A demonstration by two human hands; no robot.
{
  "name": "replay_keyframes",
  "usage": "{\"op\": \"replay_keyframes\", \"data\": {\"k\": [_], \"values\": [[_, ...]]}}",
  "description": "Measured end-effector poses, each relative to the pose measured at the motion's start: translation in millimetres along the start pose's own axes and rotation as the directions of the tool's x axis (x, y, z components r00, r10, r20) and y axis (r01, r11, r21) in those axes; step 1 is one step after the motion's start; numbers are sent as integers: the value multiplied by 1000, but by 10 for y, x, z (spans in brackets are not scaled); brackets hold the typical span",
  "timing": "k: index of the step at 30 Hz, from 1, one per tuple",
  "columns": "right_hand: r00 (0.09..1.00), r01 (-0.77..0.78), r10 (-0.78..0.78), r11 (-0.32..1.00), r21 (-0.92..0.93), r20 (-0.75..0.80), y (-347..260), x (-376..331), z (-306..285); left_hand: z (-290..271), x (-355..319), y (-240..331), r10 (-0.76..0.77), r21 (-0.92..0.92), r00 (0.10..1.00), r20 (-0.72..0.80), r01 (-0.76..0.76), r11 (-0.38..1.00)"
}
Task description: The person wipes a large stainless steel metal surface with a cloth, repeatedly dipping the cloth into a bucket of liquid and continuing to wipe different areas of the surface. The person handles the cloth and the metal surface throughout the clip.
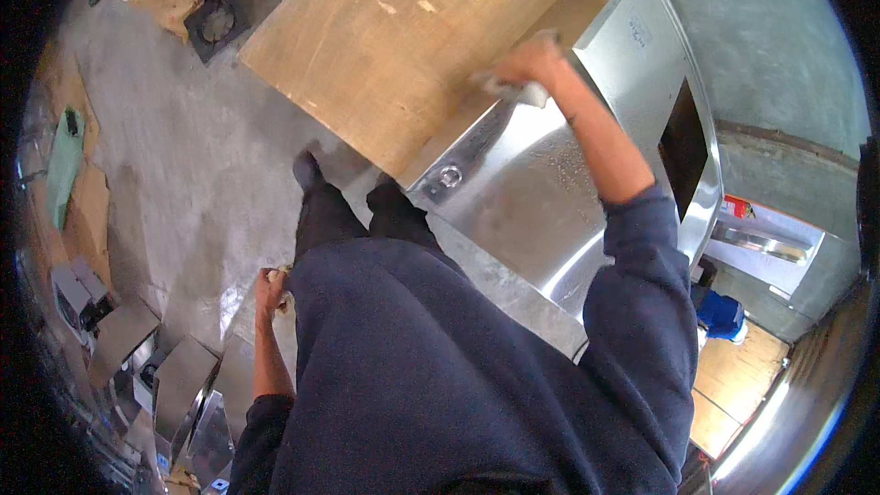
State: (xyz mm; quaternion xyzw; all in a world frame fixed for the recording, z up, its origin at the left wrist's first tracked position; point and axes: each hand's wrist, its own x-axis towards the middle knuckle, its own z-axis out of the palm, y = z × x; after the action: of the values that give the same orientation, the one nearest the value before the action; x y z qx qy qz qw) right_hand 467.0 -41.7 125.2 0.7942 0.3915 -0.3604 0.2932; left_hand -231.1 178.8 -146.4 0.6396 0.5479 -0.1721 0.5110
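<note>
My right hand (pixel 533 64) is closed on a crumpled whitish cloth (pixel 530 93) at the far edge of a shiny stainless steel housing (pixel 522 197). Droplets or smears dot the metal below my forearm. Near the housing's left corner there is a small round fitting (pixel 449 176), and a dark rectangular opening (pixel 685 142) shows on the right. A wooden board (pixel 394 37) lies flat against the far side of the housing. My left hand (pixel 268 293) hangs low beside my left hip, its fingers curled round a small pale yellowish thing whose kind I cannot make out.
Several metal boxes (pixel 183 385) stand on the floor at the lower left. A green strip (pixel 66 165) lies on cardboard at the left edge. Brown sacking (pixel 170 0) and a dark square part (pixel 217 27) are at the far left. A grey wall (pixel 779 55) rises on the right.
</note>
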Motion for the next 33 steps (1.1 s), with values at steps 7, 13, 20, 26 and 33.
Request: {"op": "replay_keyframes", "data": {"k": [7, 13, 20, 26, 33], "values": [[961, -242, 263, 948, -205, 84, -1209, 207, 673, -675, 477, -336, -127, 101, 990, 57, 121, 987], [995, -94, 96, 956, -279, -5, -2647, -144, 1289, -1285, 894, -256, -88, 55, 995, 54, 85, 995], [886, -373, 434, 876, -306, 163, -1365, 202, 494, -2151, 1178, 192, 3, -57, 997, 72, 1, 998], [872, -480, 483, 805, -348, -84, -2353, 367, 1235, -2272, 1133, 10, -42, -49, 995, 86, 47, 998], [963, -257, 221, 926, -276, -153, -2950, -204, 1486, -1827, 1256, -290, -40, 11, 983, 177, 39, 999]]}}
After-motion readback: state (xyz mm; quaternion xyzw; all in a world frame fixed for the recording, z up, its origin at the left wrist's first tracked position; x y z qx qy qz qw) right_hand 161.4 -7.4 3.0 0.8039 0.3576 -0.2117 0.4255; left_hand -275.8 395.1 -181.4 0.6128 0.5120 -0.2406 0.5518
